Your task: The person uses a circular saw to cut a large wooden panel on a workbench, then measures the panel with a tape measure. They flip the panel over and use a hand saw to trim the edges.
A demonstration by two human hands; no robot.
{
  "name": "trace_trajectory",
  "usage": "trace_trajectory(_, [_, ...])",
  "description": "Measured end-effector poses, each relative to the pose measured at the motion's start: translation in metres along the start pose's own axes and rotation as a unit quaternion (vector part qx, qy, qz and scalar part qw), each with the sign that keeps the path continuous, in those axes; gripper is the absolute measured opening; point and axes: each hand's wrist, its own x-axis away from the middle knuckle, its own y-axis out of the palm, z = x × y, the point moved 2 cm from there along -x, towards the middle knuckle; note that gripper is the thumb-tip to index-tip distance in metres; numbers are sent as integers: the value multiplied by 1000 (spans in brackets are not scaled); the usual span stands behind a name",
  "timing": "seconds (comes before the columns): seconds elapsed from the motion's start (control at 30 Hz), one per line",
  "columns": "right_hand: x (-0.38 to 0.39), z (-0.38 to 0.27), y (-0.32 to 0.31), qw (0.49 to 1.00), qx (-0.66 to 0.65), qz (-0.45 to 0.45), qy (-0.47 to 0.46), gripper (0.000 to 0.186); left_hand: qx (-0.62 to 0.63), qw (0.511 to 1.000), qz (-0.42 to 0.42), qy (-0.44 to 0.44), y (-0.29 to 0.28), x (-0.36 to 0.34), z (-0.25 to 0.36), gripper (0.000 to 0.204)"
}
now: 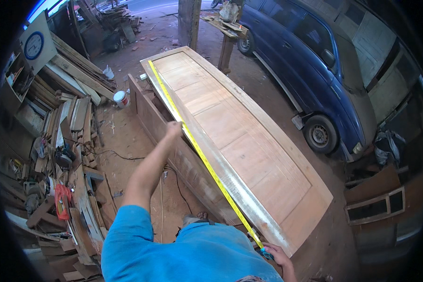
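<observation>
A long panelled wooden door point(256, 152) lies flat at about waist height. The yellow blade of a tape measure point(211, 168) is stretched along its near left edge, from the far corner to the near one. My left hand point(175, 128) is closed on the blade about midway along that edge, with the fingertips partly hidden. At the near corner my right hand point(278, 255) is wrapped round the tape measure's dark and blue case, where the blade comes out.
Below the door's left side a brown wooden panel point(192, 164) stands on edge. A blue van point(305, 61) is parked at the right. Scrap timber point(75, 117) is piled along the left, near a white bucket point(121, 98). A cable point(177, 183) crosses the dirt floor. Wooden posts point(189, 23) stand beyond the door.
</observation>
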Motion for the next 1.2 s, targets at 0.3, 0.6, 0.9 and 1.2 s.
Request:
trace_trajectory(0.3, [-150,-78,59,981,71,121,-134,39,100,984,-90,-114,46,11,0,33])
trace_trajectory(0.6, [-318,-214,111,984,100,91,-117,44,183,946,-163,-211,6,137,-70,29])
trace_trajectory(0.9, [-380,-252,137,986,129,72,-75,40,-27,880,-21,-474,-100,365,-299,26])
trace_trajectory(1.2, [-373,-252,122,985,149,54,-64,45,-108,885,-62,-449,-177,540,-362,25])
